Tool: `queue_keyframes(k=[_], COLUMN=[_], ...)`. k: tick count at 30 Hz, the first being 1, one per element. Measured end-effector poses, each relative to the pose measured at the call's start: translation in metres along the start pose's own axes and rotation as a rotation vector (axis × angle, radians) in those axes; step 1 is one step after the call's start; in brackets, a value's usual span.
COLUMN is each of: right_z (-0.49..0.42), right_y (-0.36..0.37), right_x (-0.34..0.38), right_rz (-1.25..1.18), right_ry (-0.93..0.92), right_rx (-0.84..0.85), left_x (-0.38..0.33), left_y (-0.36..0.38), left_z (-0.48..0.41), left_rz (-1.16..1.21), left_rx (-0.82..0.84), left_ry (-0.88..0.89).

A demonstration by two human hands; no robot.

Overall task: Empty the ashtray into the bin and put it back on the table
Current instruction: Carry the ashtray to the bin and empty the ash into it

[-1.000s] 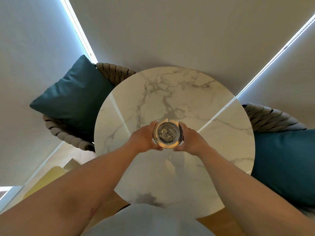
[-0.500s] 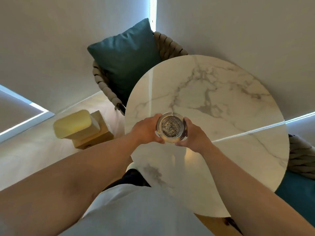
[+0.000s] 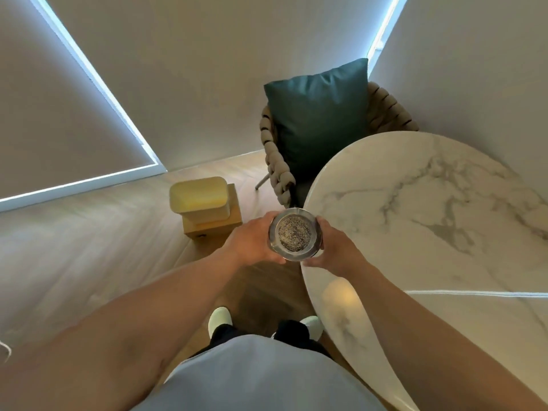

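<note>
A round glass ashtray point(image 3: 295, 234) filled with grey ash is held level in the air between both hands, just past the left edge of the round white marble table point(image 3: 430, 221). My left hand point(image 3: 252, 241) grips its left side and my right hand point(image 3: 335, 247) grips its right side. A yellow-lidded bin point(image 3: 200, 197) on a wooden box stands on the floor to the left and beyond the ashtray.
A woven armchair point(image 3: 274, 161) with a teal cushion point(image 3: 320, 114) sits behind the table's left edge. Pale wood floor spreads to the left. Roller blinds with bright light gaps cover the walls. My feet in white slippers point(image 3: 221, 318) stand below.
The view has swung left and the ashtray has travelled with both hands from over the table's middle to beyond its left edge. The bin has come into view.
</note>
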State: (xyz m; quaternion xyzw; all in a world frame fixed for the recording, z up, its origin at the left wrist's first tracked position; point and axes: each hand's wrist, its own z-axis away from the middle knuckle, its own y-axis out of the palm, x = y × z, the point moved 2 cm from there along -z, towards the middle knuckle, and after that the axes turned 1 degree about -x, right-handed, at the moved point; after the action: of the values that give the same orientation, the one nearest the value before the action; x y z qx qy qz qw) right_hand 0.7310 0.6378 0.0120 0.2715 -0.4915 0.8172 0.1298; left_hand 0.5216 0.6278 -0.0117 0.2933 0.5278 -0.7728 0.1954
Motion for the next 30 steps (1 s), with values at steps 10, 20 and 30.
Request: queue_keyframes(k=[10, 20, 30], right_z=[-0.054, -0.119, -0.218], right_y=[0.098, 0.132, 0.129], right_x=[0.126, 0.171, 0.180], right_rz=[0.073, 0.042, -0.132], right_ry=[-0.154, -0.166, -0.078], right_rx=[0.080, 0.276, 0.386], left_x=[0.127, 0.191, 0.235], left_y=[-0.082, -0.116, -0.140], left_z=[0.075, 0.079, 0.022], left_rz=[0.071, 0.091, 0.071], left_rx=[-0.106, -0.144, -0.176], left_ry=[-0.107, -0.276, -0.369])
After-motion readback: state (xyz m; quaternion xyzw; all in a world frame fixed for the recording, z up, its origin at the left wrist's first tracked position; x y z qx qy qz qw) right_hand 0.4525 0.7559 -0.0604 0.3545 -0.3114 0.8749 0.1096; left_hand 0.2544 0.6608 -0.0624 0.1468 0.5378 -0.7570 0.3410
